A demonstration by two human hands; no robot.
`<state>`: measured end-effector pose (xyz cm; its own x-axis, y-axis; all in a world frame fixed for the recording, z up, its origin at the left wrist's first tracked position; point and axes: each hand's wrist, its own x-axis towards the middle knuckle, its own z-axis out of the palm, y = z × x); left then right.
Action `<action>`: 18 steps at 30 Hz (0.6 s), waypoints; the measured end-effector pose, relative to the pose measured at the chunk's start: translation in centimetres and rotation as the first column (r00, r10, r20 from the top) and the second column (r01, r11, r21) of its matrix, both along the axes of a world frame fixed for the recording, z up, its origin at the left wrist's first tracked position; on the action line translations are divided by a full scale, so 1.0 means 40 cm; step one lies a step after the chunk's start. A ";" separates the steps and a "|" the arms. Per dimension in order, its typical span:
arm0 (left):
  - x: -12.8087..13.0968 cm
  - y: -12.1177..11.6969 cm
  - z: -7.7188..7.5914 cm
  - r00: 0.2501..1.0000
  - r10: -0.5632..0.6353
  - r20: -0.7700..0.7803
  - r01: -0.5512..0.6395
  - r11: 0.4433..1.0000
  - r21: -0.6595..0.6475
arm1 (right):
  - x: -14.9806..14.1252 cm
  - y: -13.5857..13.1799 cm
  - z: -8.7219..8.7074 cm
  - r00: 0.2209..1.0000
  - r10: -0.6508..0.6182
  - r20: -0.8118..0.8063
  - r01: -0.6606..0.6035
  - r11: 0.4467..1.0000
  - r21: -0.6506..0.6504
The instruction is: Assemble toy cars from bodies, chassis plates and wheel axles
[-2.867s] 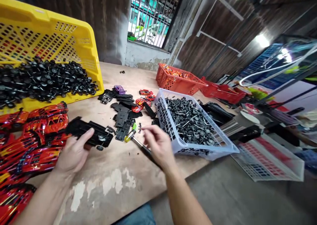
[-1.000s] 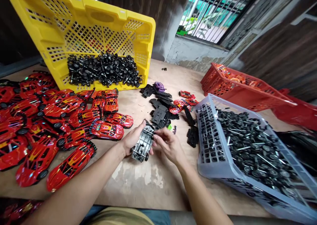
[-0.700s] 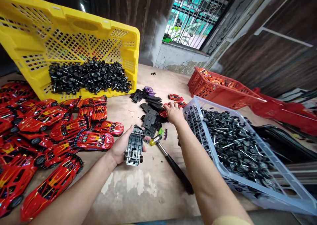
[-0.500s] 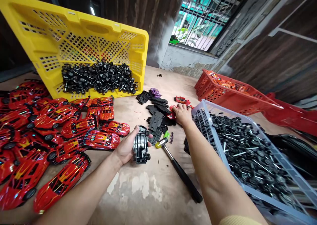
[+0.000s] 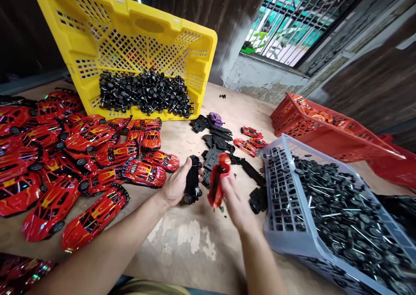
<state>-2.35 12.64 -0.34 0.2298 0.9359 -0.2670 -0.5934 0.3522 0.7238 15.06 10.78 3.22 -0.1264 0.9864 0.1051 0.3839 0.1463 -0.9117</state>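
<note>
My left hand [image 5: 175,184] grips a black toy car chassis [image 5: 193,180] with wheels fitted, held on edge above the wooden table [image 5: 182,243]. Just to its right, my right hand [image 5: 235,199] holds a red toy car body shell [image 5: 218,180], also turned on edge and close to the chassis. Behind both hands lies a heap of loose black chassis plates [image 5: 216,145] with a purple car body [image 5: 216,118] and a few red shells [image 5: 248,145].
Many finished red toy cars [image 5: 81,156] cover the table's left. A tipped yellow crate [image 5: 130,52] at the back holds black wheel axles. A grey basket [image 5: 286,225] of wheel axles stands right, red baskets [image 5: 325,130] behind it.
My right hand reached to the parts heap, took a red body shell and brought it back beside the chassis. The hammer seen on the table is now hidden. My left hand turned the chassis on edge.
</note>
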 end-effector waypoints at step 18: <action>0.028 -0.042 0.023 0.859 0.191 -0.475 0.051 0.891 0.451 | -0.087 -0.065 -0.119 0.992 -0.002 -0.124 0.013 0.996 0.093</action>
